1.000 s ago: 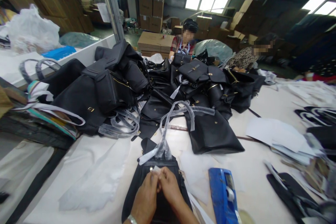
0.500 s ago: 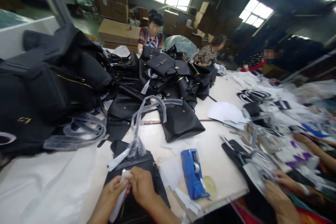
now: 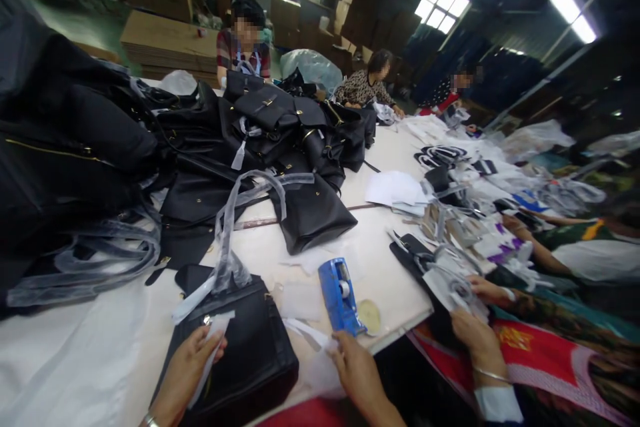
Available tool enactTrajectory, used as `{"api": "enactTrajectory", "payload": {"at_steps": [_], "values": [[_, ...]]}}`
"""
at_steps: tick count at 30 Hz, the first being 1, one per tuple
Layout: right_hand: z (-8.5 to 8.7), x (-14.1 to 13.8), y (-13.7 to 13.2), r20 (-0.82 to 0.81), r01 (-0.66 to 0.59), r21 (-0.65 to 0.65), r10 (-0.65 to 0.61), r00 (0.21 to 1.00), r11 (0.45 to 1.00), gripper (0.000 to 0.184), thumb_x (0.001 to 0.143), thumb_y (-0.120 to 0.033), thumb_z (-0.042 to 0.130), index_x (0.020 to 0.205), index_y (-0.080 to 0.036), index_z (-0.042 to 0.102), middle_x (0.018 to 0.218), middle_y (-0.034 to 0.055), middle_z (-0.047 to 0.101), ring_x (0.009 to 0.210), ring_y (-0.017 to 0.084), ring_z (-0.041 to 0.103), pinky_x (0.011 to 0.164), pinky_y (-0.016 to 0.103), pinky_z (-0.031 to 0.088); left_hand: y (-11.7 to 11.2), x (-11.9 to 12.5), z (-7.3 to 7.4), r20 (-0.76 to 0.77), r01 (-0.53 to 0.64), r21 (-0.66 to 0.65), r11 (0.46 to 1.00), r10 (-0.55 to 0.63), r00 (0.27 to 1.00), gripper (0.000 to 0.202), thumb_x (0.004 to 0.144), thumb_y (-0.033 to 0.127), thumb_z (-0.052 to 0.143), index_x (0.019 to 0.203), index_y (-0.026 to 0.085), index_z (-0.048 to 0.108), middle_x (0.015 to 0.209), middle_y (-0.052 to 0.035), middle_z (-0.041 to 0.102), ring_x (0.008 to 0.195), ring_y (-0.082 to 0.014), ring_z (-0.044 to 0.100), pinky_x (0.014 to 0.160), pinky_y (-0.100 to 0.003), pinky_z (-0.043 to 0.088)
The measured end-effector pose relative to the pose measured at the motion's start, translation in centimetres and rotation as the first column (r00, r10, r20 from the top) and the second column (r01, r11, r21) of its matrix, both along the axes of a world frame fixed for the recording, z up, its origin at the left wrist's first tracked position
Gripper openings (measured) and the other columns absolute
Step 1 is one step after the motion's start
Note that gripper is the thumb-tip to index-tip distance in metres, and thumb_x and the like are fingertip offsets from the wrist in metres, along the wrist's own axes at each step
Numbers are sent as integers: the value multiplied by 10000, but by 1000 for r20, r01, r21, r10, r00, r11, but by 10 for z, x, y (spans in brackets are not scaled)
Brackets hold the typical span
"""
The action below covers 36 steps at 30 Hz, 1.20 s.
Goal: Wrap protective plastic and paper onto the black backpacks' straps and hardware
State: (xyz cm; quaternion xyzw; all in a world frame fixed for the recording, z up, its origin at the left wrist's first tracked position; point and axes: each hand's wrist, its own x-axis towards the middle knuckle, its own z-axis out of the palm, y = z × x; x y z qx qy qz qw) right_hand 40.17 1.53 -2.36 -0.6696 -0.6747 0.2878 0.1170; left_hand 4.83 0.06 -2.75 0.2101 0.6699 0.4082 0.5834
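A black handbag lies on the white table right in front of me, its handles wrapped in clear plastic. My left hand rests on the bag's left side, fingers closed on a strip of white paper. My right hand is off the bag at the table's near edge, pinching a thin white sheet just below a blue tape dispenser.
A big heap of black bags fills the table's left and middle. A co-worker's hands handle items at the right, among scattered papers and tags. Other people sit at the far end. Cardboard boxes stand behind.
My view has swung to the right. My right hand has left the bag and moved right to the white sheet by the tape dispenser. My left hand stays on the bag with the paper strip.
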Motion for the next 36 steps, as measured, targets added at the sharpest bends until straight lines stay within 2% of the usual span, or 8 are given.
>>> {"api": "enactTrajectory", "payload": {"at_steps": [4, 8, 19, 23, 25, 29, 32, 36], "values": [[-62, 0, -39, 104, -59, -155, 75, 992, 986, 843, 643, 39, 486, 1412, -280, 356, 1455, 92, 373, 1288, 265, 424, 1005, 358, 404, -6, 0, 0, -24, -19, -45, 999, 18, 1000, 429, 675, 537, 705, 860, 157, 632, 769, -34, 701, 679, -179, 643, 547, -226, 499], [-91, 1, -35, 12, -98, -174, 102, 995, 980, 862, 636, 105, 397, 1418, -249, 325, 1470, 95, 306, 1281, 208, 436, 1018, 311, 410, -11, 3, -2, -15, -44, -70, 997, 43, 999, 421, 674, 517, 722, 889, 170, 619, 811, -24, 705, 665, -143, 634, 549, -194, 489], [-85, 13, -28, -91, -124, -94, 116, 989, 988, 676, 703, 50, 475, 1329, -196, 405, 1304, 114, 457, 1098, 212, 568, 962, 313, 461, -1, 12, -12, -82, -52, -202, 978, 36, 996, 505, 621, 463, 762, 1001, 175, 594, 856, -59, 741, 758, -185, 683, 617, -216, 523], [-65, 32, -20, -217, -305, -30, 292, 931, 952, 642, 814, -12, 394, 1419, -205, 296, 1403, 112, 409, 1280, 213, 413, 1059, 372, 372, -1, 11, -15, -80, -58, -218, 974, 42, 996, 507, 620, 463, 761, 1005, 177, 594, 863, -61, 743, 757, -204, 692, 575, -226, 526], [-50, 44, -18, -282, -339, 23, 331, 900, 941, 595, 842, -29, 338, 1408, -210, 320, 1368, 110, 455, 1198, 198, 487, 1006, 369, 423, -1, 11, -17, -74, -50, -221, 974, 34, 997, 501, 611, 459, 769, 988, 173, 604, 861, -59, 743, 752, -204, 693, 588, -232, 534], [-31, 69, -33, -306, -98, 25, 101, 947, 995, 392, 861, -82, 316, 1134, -211, 565, 937, 58, 618, 757, 153, 600, 734, 291, 512, 1, 10, -20, -113, -26, -259, 965, -3, 994, 523, 599, 482, 766, 992, 173, 611, 863, -58, 740, 796, -222, 696, 622, -247, 544], [-36, 92, -57, -196, 190, 5, -185, 963, 982, 261, 896, -225, 364, 1017, -227, 595, 964, 67, 614, 914, 202, 600, 842, 352, 481, 3, 11, -22, -120, -13, -279, 960, -21, 993, 543, 574, 489, 769, 990, 183, 600, 846, -51, 743, 812, -218, 695, 653, -237, 541], [-64, 109, -85, -24, 592, -246, -615, 788, 768, 537, 798, -501, 529, 1245, -207, 483, 1314, 149, 477, 1277, 321, 397, 1039, 525, 311, 5, 13, -20, -122, -43, -298, 953, 7, 993, 594, 550, 493, 762, 1031, 203, 569, 800, -34, 747, 788, -211, 698, 645, -226, 539]]}}
